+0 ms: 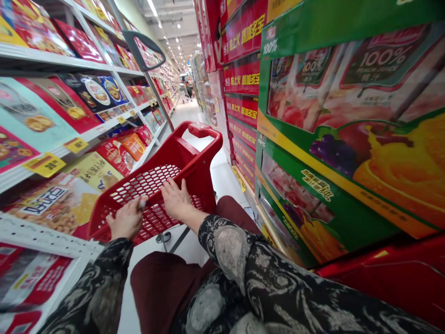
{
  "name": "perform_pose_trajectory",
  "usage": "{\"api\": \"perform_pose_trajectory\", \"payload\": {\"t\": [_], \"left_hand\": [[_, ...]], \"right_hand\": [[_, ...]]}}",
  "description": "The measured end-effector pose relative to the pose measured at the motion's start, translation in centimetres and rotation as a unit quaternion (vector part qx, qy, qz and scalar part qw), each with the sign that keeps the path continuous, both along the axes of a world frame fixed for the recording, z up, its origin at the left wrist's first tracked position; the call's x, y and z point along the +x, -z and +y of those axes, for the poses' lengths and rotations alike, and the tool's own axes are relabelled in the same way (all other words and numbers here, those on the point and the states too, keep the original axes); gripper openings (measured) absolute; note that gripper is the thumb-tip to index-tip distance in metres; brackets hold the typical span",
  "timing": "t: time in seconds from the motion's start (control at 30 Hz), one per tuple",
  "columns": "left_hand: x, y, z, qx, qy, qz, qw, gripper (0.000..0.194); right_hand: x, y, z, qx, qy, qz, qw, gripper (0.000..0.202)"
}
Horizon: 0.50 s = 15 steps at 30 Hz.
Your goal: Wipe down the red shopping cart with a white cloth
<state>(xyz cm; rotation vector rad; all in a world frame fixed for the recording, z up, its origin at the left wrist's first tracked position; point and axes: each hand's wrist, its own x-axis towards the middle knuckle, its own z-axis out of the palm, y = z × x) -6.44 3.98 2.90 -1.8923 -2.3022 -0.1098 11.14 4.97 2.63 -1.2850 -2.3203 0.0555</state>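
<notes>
A red plastic shopping cart (pixel 205 162) with perforated walls stands tilted in view before my knees. My right hand (pixel 176 200) lies on its near side, fingers spread and laid against the rim, not wrapped around it. To its left, my left hand (pixel 127 219) rests at the same side, nearer the cart's lower left end. Its fingers look apart, though some of the tips are hard to make out. A small shiny spot shows by its fingertips, too small to name. Neither hand visibly lifts anything. Under the cart, part of a wheel (pixel 163 237) is visible.
Shelves with packaged snacks and yellow price tags (pixel 44 164) line the left. On the right rise stacked red drink cartons (pixel 243 76) and large green juice boxes (pixel 295 153). A grey loop-topped pole (pixel 158 95) stands beyond the cart. Far down the aisle is another cart (pixel 187 95).
</notes>
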Motion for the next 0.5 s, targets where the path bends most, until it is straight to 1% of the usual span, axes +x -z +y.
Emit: {"api": "perform_pose_trajectory", "payload": {"t": [0.13, 0.3, 0.4, 0.5], "left_hand": [[-0.3, 0.4, -1.0, 0.028, 0.005, -0.001, 1.0, 0.04], [-1.4, 0.6, -2.1, 0.06, 0.002, -0.028, 0.998, 0.04], [-1.0, 0.6, -2.6, 0.066, 0.004, -0.035, 0.997, 0.04], [0.3, 0.8, -2.6, 0.079, 0.002, -0.019, 0.997, 0.039]], "right_hand": [[0.5, 0.2, 0.0, 0.019, -0.007, 0.0, 1.0, 0.048], [0.9, 0.8, 0.9, 0.046, -0.001, 0.032, 0.998, 0.046], [1.6, 0.9, 1.1, 0.038, -0.006, 0.053, 0.998, 0.049], [2.2, 0.7, 1.3, 0.021, 0.004, 0.061, 0.998, 0.053]]}}
